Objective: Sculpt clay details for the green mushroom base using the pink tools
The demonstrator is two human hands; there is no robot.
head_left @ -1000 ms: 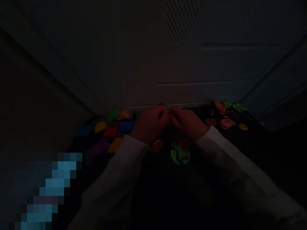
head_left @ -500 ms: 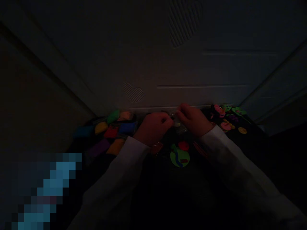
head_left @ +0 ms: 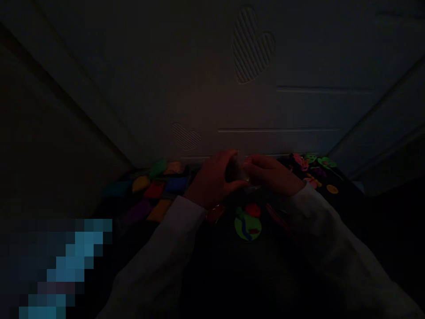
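In dim light, my left hand [head_left: 217,177] curves its fingers and thumb around the left side of a small clear plastic bag [head_left: 244,170]. My right hand [head_left: 270,173] pinches the same bag from the right. What lies inside the bag is too dark to make out. Just below my hands is a flat green clay disc [head_left: 241,231], bearing a blue strip and a small red piece. A red clay round [head_left: 253,210] touches its upper edge.
Several coloured clay packets, among them a blue one [head_left: 176,184] and an orange one [head_left: 159,210], lie at left. Shaped clay pieces, including a yellow disc [head_left: 332,189] and a green piece [head_left: 327,162], lie at right. Behind stands a pale panel [head_left: 199,88] with embossed hearts.
My left hand has opened from a tight pinch into a wider curve around the bag. My right hand has stayed pinched on it. The view has tilted slightly upward.
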